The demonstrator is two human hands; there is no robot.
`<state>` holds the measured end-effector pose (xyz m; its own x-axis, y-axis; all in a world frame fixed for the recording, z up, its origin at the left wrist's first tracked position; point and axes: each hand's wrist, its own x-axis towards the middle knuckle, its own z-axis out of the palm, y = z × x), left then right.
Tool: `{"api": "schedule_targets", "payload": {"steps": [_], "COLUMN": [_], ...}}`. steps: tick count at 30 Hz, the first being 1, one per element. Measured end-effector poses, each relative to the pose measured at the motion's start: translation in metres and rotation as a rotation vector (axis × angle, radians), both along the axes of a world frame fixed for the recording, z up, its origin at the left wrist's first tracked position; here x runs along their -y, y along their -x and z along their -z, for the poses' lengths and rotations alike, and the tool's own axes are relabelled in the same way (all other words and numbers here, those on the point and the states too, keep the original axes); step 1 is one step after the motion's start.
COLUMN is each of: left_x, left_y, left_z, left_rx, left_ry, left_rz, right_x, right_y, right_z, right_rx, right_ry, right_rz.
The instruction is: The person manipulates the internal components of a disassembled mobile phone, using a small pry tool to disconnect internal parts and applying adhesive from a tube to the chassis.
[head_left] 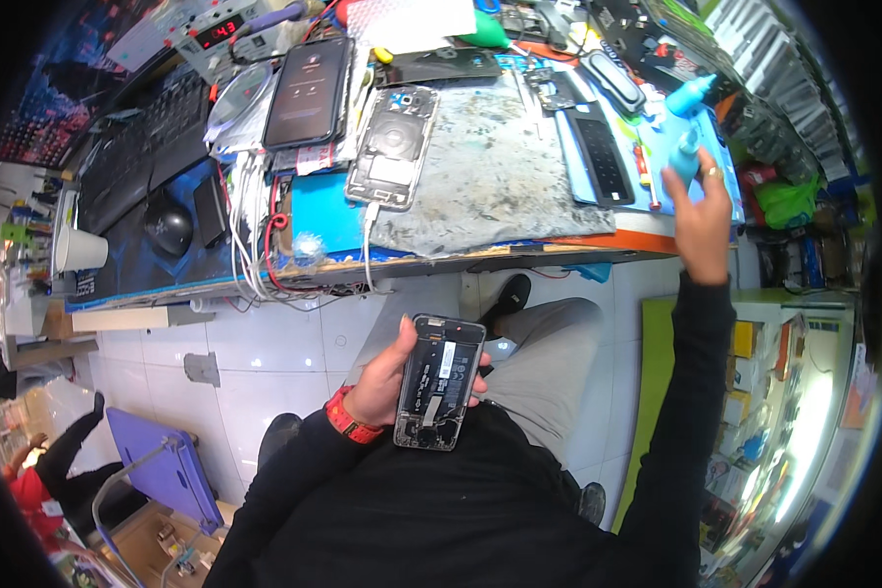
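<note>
Above my lap, my left hand (377, 384) grips an opened smartphone (439, 384) by its edges, its battery and inner parts facing up. My right hand (706, 211) reaches to the right end of the workbench, its fingers wrapped round a light-blue squeeze bottle (684, 160) with a nozzle. A second light-blue bottle (691, 95) lies just beyond it. On the bench, a phone with its back off (394, 147) rests on the stained grey mat (495, 167), a white cable plugged into its lower end. Left of that lies a dark-screened phone (309, 93).
A black panel with keys (598, 157) lies near the right hand. At the left are a keyboard (147, 147), a mouse (169, 223) and a white cup (80, 249). Bundled cables (255, 230) hang over the bench edge. A glass display case (755, 412) stands at the right; another person (54, 480) is at lower left.
</note>
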<state>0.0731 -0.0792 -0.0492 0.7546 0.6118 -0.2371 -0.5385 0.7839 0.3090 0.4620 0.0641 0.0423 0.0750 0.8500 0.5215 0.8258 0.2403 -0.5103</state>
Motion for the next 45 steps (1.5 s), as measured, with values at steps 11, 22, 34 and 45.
{"api": "schedule_targets", "payload": {"steps": [11, 22, 34, 45], "left_x": [-0.004, 0.002, 0.005, 0.006], "left_y": [-0.006, -0.003, -0.007, -0.008], "left_z": [-0.001, -0.005, 0.000, 0.003], "left_rx": [0.048, 0.013, 0.012, 0.014], "left_ry": [0.009, -0.036, -0.042, -0.059], "left_rz": [-0.018, -0.023, -0.011, -0.014], "right_x": [0.108, 0.121, 0.124, 0.123], "right_y": [0.108, 0.123, 0.124, 0.126], "right_z": [-0.028, -0.018, -0.024, -0.026], "right_rx": [0.321, 0.420, 0.569, 0.633], "right_ry": [0.327, 0.275, 0.164, 0.102], "right_rz": [-0.627, -0.684, -0.688, -0.705]}}
